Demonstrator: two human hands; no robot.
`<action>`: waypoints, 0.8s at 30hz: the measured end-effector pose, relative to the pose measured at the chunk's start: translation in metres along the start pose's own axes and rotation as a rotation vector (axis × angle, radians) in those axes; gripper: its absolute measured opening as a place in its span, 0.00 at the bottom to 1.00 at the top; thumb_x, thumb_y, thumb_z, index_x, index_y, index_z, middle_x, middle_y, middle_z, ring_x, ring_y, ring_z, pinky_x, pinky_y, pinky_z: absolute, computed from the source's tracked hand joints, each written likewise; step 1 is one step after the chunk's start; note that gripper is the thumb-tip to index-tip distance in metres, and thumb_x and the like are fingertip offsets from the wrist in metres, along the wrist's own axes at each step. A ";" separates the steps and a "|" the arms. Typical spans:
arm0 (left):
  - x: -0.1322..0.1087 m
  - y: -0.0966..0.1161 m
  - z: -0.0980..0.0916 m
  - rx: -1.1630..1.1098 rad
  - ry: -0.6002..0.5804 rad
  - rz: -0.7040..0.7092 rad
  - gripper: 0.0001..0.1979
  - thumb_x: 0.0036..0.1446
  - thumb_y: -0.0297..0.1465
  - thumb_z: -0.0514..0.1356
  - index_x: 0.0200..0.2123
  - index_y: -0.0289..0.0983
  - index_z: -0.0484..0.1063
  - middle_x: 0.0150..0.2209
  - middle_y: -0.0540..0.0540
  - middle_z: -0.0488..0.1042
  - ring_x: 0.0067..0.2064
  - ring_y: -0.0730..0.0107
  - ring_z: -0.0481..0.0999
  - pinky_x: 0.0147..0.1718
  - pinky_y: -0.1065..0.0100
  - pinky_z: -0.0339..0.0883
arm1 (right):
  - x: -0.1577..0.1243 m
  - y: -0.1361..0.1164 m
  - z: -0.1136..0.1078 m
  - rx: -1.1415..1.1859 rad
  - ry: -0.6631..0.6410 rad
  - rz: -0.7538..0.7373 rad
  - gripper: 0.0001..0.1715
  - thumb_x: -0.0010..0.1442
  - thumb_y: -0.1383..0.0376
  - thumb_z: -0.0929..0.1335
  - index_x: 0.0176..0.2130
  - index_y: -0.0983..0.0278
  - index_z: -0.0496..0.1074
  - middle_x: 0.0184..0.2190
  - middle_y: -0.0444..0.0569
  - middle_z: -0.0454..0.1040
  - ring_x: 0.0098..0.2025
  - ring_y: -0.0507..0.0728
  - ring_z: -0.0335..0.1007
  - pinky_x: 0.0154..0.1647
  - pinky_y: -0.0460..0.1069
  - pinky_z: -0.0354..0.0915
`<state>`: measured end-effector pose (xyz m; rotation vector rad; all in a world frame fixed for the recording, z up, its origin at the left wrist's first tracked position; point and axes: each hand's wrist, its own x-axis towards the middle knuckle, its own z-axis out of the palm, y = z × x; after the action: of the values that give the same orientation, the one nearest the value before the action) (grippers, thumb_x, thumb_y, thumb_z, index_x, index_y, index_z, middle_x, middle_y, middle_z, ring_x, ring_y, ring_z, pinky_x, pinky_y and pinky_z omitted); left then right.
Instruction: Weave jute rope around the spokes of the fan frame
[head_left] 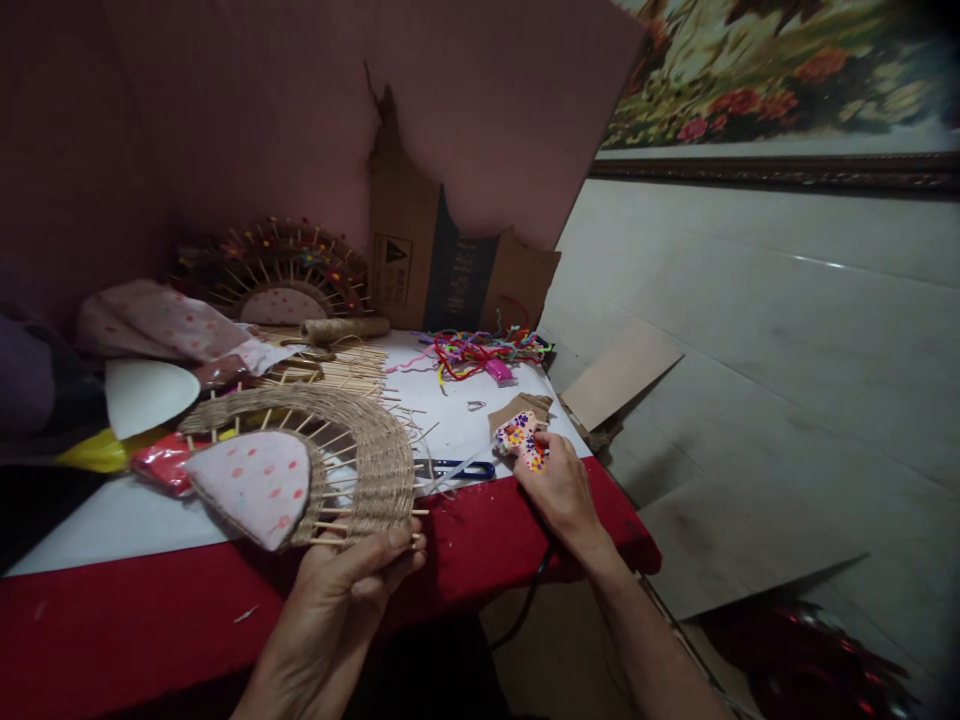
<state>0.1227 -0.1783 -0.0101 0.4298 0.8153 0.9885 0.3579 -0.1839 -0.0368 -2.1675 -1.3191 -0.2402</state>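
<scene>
My left hand (360, 570) is closed on the lower right edge of a half-round fan (382, 470), woven from twine over thin wooden sticks. A white cloth panel with red dots (259, 480) forms the fan's inner part. My right hand (559, 490) is wrapped round a flower-patterned hot glue gun (519, 432) at the table's right end. A clear glue stick (471, 464) sticks out of the gun towards the left. Under the gun lies a scrap of cardboard (541, 403). Blue thread snips (469, 470) lie between my hands.
Behind stand a second, decorated stick fan (281, 295) and torn cardboard (405, 240). Coloured pipe cleaners (480, 350), loose sticks (352, 370) and a twine roll (345, 328) lie on the table. At left are dotted cloth (157, 320) and a white piece (150, 395). A black cord (529, 605) hangs below.
</scene>
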 end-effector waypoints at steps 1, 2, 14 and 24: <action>-0.001 0.001 0.000 0.003 -0.004 0.002 0.10 0.34 0.18 0.65 0.24 0.34 0.73 0.23 0.47 0.76 0.24 0.69 0.75 0.25 0.71 0.72 | 0.001 0.001 -0.001 0.009 -0.011 0.014 0.19 0.50 0.60 0.63 0.40 0.68 0.65 0.38 0.56 0.70 0.40 0.61 0.66 0.39 0.52 0.60; -0.001 0.001 0.001 0.005 -0.009 0.003 0.10 0.34 0.18 0.65 0.24 0.35 0.73 0.23 0.48 0.76 0.24 0.69 0.75 0.25 0.72 0.72 | 0.001 0.001 -0.001 0.011 -0.024 0.023 0.18 0.50 0.59 0.63 0.39 0.67 0.65 0.36 0.54 0.70 0.39 0.61 0.67 0.37 0.52 0.60; -0.003 0.003 0.001 0.012 -0.036 0.007 0.09 0.35 0.19 0.64 0.23 0.36 0.73 0.23 0.48 0.76 0.25 0.69 0.75 0.25 0.72 0.72 | 0.022 0.013 -0.021 0.352 -0.259 0.081 0.19 0.49 0.60 0.64 0.41 0.65 0.66 0.34 0.51 0.73 0.32 0.57 0.69 0.30 0.49 0.61; -0.002 0.001 0.000 -0.019 -0.041 -0.011 0.07 0.36 0.18 0.64 0.22 0.34 0.74 0.22 0.46 0.76 0.24 0.69 0.75 0.25 0.72 0.72 | 0.023 0.026 -0.017 0.731 -0.199 0.208 0.24 0.48 0.53 0.66 0.38 0.69 0.70 0.19 0.43 0.67 0.16 0.49 0.57 0.14 0.44 0.52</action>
<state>0.1212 -0.1797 -0.0090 0.4274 0.7703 0.9742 0.3940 -0.1856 -0.0232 -1.6923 -1.0430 0.4827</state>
